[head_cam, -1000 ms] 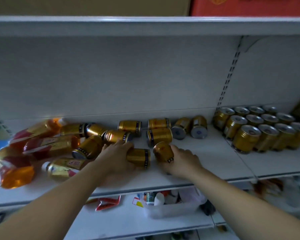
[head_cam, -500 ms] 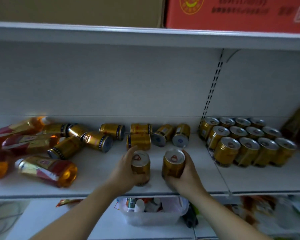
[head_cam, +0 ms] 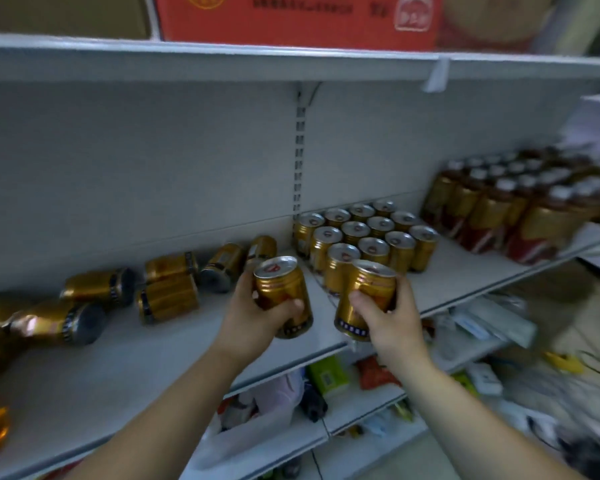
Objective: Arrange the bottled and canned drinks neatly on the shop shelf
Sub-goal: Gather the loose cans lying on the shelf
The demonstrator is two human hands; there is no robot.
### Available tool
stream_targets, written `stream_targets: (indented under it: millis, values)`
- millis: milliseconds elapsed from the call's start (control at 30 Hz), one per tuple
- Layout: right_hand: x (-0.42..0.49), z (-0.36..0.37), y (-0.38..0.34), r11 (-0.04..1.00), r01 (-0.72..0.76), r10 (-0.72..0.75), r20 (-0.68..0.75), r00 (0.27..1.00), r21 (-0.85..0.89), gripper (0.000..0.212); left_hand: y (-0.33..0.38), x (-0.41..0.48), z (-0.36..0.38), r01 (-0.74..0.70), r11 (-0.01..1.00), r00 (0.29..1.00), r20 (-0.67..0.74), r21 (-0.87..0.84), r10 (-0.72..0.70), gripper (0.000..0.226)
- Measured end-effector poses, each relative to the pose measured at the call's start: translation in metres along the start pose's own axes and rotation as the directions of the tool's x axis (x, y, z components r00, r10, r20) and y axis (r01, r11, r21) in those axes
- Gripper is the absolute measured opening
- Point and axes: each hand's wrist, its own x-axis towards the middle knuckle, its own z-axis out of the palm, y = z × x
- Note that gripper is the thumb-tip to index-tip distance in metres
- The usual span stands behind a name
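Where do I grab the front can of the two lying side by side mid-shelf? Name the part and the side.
Grip the front can round the middle of its barrel, from above. It lies on its side, ends pointing left and right, so the curved wall faces up. The back can lies close behind, so room there is probably tight.

toppled cans (head_cam: 168, 292) left, upright cans (head_cam: 364, 233) right
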Motion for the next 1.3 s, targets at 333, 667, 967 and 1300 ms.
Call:
stream_targets:
  millis: [333, 667, 967, 1300]
  values:
    - [0.031, -0.141, -0.021, 0.993, -0.020, -0.005, -0.218, 0.976, -0.112, 0.057, 0.027, 0.020, 0.150, -0.119, 0.991, 0.970, 0.219, 0.062, 0.103, 0.062]
    - [0.108, -0.195, 0.017, 0.971, -0.039, 0.071, 0.129, 0.989, -0.236, 0.060, -0.014, 0.031, 0.203, -0.006, 0.974, 0.995, -0.094, 0.228, 0.028, 0.068]
    - [0.117, -0.115, 0.050, 0.971, 0.047, 0.081, 0.509, 0.857, -0.234, 0.056, -0.034, 0.018, 0.166, 0.132, 0.954, 0.951, -0.306, 0.271, -0.045, 0.068]
    - [0.133, -0.084, 0.063, 0.901, 0.221, 0.002, 0.514, 0.858, -0.373, 0.081, -0.048, 0.039, 0.162, 0.122, 0.956, 0.974, -0.216, 0.266, -0.065, 0.081]
